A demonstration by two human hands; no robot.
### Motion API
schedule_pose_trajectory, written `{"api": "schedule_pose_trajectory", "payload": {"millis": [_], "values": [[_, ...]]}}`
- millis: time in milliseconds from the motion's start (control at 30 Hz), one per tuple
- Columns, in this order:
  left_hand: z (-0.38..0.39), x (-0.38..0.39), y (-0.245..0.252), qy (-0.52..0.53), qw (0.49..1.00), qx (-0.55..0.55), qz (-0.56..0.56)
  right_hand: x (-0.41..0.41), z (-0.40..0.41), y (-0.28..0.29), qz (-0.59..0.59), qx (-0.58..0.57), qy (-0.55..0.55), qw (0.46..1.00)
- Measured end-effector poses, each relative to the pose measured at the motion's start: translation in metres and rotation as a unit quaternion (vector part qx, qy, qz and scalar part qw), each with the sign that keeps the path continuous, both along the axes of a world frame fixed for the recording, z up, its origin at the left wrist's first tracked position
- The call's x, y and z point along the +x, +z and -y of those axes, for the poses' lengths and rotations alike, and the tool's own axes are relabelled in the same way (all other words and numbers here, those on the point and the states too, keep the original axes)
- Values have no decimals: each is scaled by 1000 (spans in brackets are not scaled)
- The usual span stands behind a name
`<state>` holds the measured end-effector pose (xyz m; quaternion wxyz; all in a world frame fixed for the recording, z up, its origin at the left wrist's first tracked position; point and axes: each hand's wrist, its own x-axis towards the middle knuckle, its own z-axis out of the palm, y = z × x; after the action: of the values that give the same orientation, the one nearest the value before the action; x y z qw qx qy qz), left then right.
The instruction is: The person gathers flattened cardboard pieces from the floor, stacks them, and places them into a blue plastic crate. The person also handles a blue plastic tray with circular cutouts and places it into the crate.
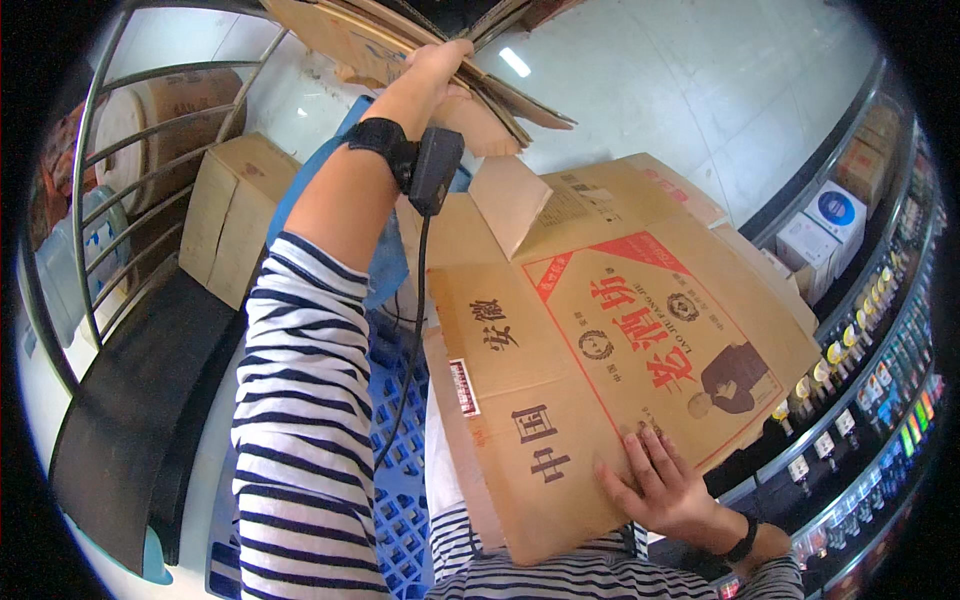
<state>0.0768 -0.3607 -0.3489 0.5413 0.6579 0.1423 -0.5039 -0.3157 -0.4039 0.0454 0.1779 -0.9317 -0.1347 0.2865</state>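
Note:
My left hand (439,71) reaches far forward and grips a bundle of folded cardboard sheets (375,52) by the edges. A strap and a small black device (435,169) with a cable sit on that wrist. Before my torso lies a large flattened cardboard carton (540,360), tilted, with red and black print and a drawn figure. One of its flaps (510,199) stands up near the far side. My right hand (660,484) rests on the printed face near the closest edge, fingers and thumb spread on top. The carton's underside is hidden.
A blue plastic lattice (401,397) is below me. To the left are a black bench top (150,390), a closed cardboard box (232,210), a metal rail frame (90,150) and a water bottle (60,262). Shelves of hanging packaged goods (862,420) curve along the right, with boxes (821,225).

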Motion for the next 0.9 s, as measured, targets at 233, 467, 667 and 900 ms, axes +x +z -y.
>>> {"api": "schedule_pose_trajectory", "payload": {"millis": [233,467,667,900], "values": [[-4,5,-8,-36,999,-26,-18,22,15,40,-11,36,-9,999],[-4,5,-1,-40,999,1,-22,38,0,69,13,47,-16,999],[-8,7,0,-95,994,-3,-51,54,21,43,17,10,-31,999],[-15,11,11,-153,985,-15,-80,59,43,28,5,-4,-99,995]]}}
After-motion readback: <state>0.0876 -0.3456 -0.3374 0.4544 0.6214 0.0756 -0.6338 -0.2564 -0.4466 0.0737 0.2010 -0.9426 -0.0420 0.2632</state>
